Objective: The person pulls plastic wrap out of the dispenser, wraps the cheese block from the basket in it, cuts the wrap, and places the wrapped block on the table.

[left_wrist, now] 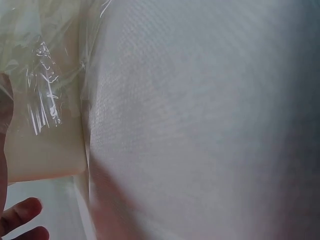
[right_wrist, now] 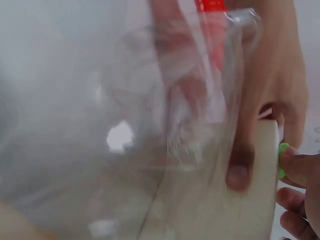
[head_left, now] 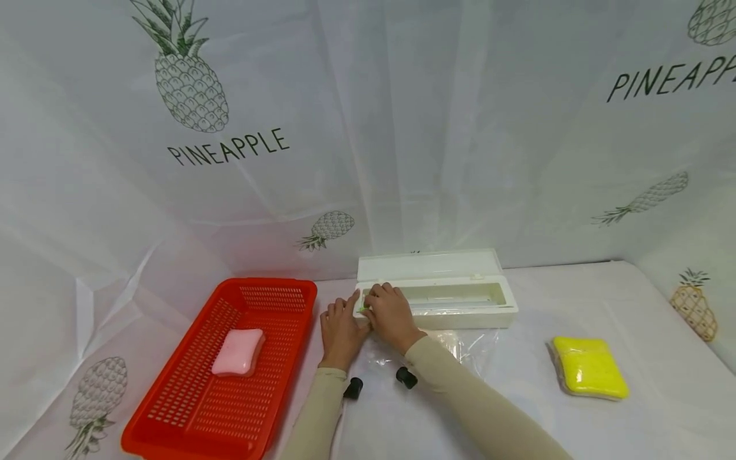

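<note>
One long white box point(head_left: 468, 319) lies on the table point(head_left: 540, 300), below the centre of the head view and against the backdrop point(head_left: 402, 140). Its one lid point(head_left: 428, 264) is hinged open at the rear, exposing the trough. One small green piece point(right_wrist: 283, 148) is located at the left end of the box, on the upper edge. One sheet of clear film point(head_left: 474, 351) extends from the front of the box onto the table.

Two hands are engaged. The left hand point(head_left: 342, 332) grasps the left end of the box, its thumb against the front face. The right hand point(head_left: 393, 314) pinches the green piece between thumb and finger. Two beige sleeves point(head_left: 477, 396) cover the forearms; two black fittings point(head_left: 406, 377) are located near the wrists.

To the left of the box stands one red perforated basket point(head_left: 276, 281), containing one pink block point(head_left: 237, 352). To the right, well apart from the box, lies one yellow block point(head_left: 591, 367). Two "PINEAPPLE" inscriptions appear on the white backdrop, one at upper left and one, cut by the picture edge, at upper right, among several printed pineapples.
</note>
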Motion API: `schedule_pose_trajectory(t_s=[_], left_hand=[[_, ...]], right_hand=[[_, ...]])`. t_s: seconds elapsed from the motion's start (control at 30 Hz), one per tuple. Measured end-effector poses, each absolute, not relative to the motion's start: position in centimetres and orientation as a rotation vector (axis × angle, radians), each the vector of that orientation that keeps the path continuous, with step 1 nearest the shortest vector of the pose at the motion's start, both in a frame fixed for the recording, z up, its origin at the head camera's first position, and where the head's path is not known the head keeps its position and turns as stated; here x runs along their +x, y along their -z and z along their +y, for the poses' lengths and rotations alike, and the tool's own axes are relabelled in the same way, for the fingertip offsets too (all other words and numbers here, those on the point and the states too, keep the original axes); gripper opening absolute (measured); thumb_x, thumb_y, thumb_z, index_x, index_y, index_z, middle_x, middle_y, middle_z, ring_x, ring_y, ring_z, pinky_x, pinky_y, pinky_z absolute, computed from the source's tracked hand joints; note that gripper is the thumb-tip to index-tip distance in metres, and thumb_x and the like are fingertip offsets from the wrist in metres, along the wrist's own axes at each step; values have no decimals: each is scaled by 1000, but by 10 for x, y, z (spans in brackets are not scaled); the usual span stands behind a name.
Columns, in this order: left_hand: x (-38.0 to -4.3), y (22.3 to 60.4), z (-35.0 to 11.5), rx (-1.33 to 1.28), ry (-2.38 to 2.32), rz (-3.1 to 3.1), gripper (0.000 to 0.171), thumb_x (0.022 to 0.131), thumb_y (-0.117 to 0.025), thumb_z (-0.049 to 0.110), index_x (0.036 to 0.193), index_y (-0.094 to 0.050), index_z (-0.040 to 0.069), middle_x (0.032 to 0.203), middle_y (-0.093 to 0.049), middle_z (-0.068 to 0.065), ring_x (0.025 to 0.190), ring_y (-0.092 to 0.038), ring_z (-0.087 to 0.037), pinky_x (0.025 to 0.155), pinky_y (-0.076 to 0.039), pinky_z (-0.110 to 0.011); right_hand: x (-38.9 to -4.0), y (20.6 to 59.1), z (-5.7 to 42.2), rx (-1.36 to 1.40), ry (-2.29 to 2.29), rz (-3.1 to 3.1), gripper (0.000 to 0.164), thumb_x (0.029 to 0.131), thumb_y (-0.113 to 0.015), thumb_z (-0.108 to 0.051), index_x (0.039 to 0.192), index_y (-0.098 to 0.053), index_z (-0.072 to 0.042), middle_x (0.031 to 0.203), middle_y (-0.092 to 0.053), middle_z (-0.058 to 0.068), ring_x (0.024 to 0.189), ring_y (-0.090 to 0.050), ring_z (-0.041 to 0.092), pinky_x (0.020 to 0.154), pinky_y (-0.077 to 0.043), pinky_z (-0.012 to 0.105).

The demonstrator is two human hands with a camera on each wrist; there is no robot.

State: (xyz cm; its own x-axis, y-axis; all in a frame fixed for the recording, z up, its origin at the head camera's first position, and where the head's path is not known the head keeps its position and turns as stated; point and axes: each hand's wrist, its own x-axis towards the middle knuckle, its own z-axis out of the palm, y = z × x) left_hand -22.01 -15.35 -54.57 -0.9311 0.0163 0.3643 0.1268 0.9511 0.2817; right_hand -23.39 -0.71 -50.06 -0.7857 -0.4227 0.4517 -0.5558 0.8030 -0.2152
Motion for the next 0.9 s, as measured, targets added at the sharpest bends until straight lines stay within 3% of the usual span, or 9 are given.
schedule_pose_trajectory(t_s=[0.27, 0.9], left_hand=[[-224, 546, -153, -111, 402, -2755, 87, 80, -89, 56, 153, -58, 21, 108, -61, -10, 104, -56, -30, 95, -45, -48], [-219, 542, -154, -88, 479, -2816, 93, 80, -88, 57, 156, -53, 19, 111, -60, -14, 105, -53, -33, 96, -42, -49]], right_hand=[[-233, 494, 11, 729, -452, -2654, 11, 93, -82, -23, 95, -77, -13, 107, -67, 0, 104, -60, 22, 90, -50, 38], [-224, 504, 89, 737, -587, -2542, 9, 90, -83, -15, 91, -75, -13, 100, -63, -2, 98, -59, 23, 87, -47, 40]])
